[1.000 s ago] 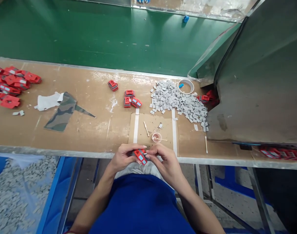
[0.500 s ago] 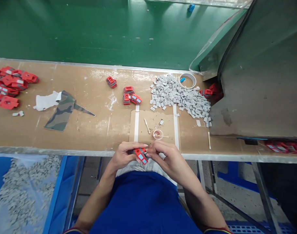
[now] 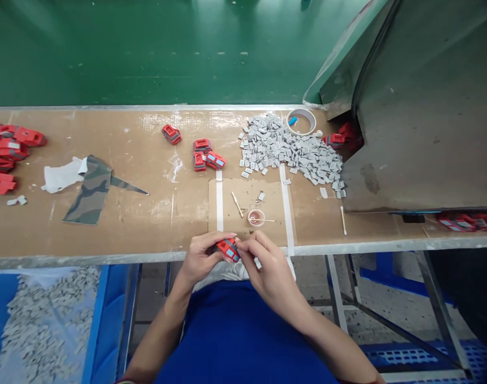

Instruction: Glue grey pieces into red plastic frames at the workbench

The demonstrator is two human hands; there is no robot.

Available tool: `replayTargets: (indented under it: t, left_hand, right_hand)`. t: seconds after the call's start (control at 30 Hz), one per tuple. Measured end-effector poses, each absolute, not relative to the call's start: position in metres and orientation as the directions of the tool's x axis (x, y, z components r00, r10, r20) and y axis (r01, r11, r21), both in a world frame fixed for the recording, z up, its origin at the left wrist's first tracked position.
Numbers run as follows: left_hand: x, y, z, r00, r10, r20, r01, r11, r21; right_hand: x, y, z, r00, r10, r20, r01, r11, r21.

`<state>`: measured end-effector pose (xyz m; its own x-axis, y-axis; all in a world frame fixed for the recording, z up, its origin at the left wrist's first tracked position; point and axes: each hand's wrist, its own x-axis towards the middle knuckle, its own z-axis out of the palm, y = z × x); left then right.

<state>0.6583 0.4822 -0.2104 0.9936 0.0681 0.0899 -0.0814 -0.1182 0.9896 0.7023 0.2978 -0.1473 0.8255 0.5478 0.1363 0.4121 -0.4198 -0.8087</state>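
Just over the bench's front edge, my left hand [image 3: 202,257] is closed around a red toy car [image 3: 228,249] with light-blue windows and grey parts. The fingers of my right hand [image 3: 266,261] are pinched together at the car's right side; whether they hold a small piece there is hidden. Beyond my hands, a small round cup [image 3: 256,217] has a thin stick lying across it. A cotton swab [image 3: 237,204] and one loose grey piece [image 3: 261,196] lie on a cardboard sheet [image 3: 243,186] taped down with white strips.
Several red cars [image 3: 203,153] stand mid-bench, and more red bodies [image 3: 11,146] are heaped at the far left. A pile of small grey pieces [image 3: 291,149] lies beside a tape roll [image 3: 301,122]. A metal box [image 3: 423,122] takes up the right. Camouflage cloth [image 3: 91,189] lies left; a blue bin [image 3: 103,314] stands below.
The view has shifted slightly. My right fingers have moved from the car's lower right side up towards its upper right edge. My left hand keeps its hold on the car.
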Motion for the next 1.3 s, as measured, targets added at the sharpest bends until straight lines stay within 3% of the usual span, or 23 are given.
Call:
replayTargets:
  t: [0.13, 0.3, 0.6, 0.73, 0.87, 0.97, 1.1, 1.2, 1.3]
  left_hand:
    - [0.659, 0.485, -0.212, 0.987, -0.003, 0.16, -0.158, -0.157, 0.975]
    - [0.66, 0.482, -0.209, 0.965, -0.052, 0.256, -0.262, -0.168, 0.95]
    - [0.643, 0.469, -0.168, 0.942, -0.079, 0.326, -0.332, -0.36, 0.872]
    - [0.632, 0.464, -0.15, 0.929, -0.082, 0.36, -0.359, -0.429, 0.829]
    - [0.621, 0.46, -0.14, 0.897, -0.151, 0.415, -0.43, -0.512, 0.744]
    - [0.617, 0.458, -0.137, 0.836, -0.242, 0.492, -0.542, -0.505, 0.672]
    - [0.612, 0.455, -0.135, 0.775, -0.315, 0.548, -0.628, -0.489, 0.606]
    - [0.608, 0.454, -0.132, 0.764, -0.345, 0.546, -0.641, -0.511, 0.573]
    - [0.606, 0.455, -0.126, 0.732, -0.411, 0.543, -0.679, -0.507, 0.531]
  right_hand:
    - [0.702, 0.293, -0.156, 0.822, 0.555, 0.132, 0.391, -0.379, -0.839]
    - [0.699, 0.282, -0.157, 0.855, 0.486, 0.181, 0.344, -0.272, -0.899]
    - [0.685, 0.273, -0.123, 0.848, 0.426, 0.316, 0.454, -0.275, -0.847]
    - [0.677, 0.269, -0.121, 0.789, 0.489, 0.372, 0.535, -0.249, -0.807]
    - [0.67, 0.261, -0.127, 0.742, 0.546, 0.389, 0.54, -0.141, -0.83]
    - [0.665, 0.252, -0.129, 0.749, 0.564, 0.349, 0.444, -0.035, -0.895]
    - [0.657, 0.241, -0.126, 0.786, 0.597, 0.159, 0.193, 0.007, -0.981]
    - [0.651, 0.237, -0.126, 0.775, 0.629, 0.058, 0.021, 0.066, -0.998]
    - [0.648, 0.24, -0.13, 0.732, 0.68, 0.042, -0.099, 0.167, -0.981]
